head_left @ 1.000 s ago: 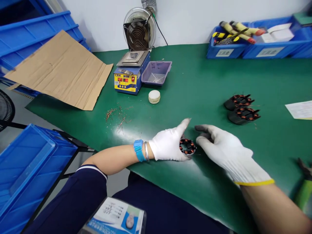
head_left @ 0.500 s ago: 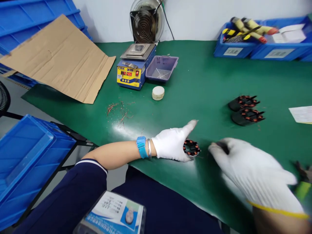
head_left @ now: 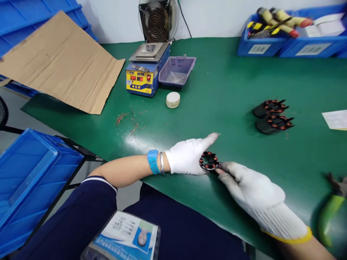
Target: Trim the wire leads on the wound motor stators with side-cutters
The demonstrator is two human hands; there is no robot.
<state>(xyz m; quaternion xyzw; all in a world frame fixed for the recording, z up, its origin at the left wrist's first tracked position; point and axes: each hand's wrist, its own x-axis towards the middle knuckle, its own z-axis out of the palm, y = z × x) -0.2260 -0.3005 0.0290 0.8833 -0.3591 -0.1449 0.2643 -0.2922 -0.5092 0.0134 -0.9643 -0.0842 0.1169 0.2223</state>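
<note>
A black ring-shaped part with copper windings [head_left: 209, 161] is near the table's front edge. My left hand [head_left: 189, 155], in a white glove, holds it from the left, with the thumb raised apart above it. From the right, the gloved fingertips of my right hand [head_left: 252, 186] are pressed together at the part's right edge; whether they grip a wire there is too small to tell. Two similar wound parts, an upper one [head_left: 264, 110] and a lower one [head_left: 267, 125], stand farther back on the right.
Green-handled cutters [head_left: 331, 213] lie at the right. Copper scraps [head_left: 132, 122], a round white tin [head_left: 172, 100], a blue heating unit [head_left: 141, 79] and a purple tray [head_left: 177, 68] are farther back. Cardboard [head_left: 65, 65] leans left; blue bins [head_left: 260, 48] stand back right.
My right hand has moved left from over the table to the held part's right edge, its fingers now together. The cutters show more fully. The whole view has shifted slightly.
</note>
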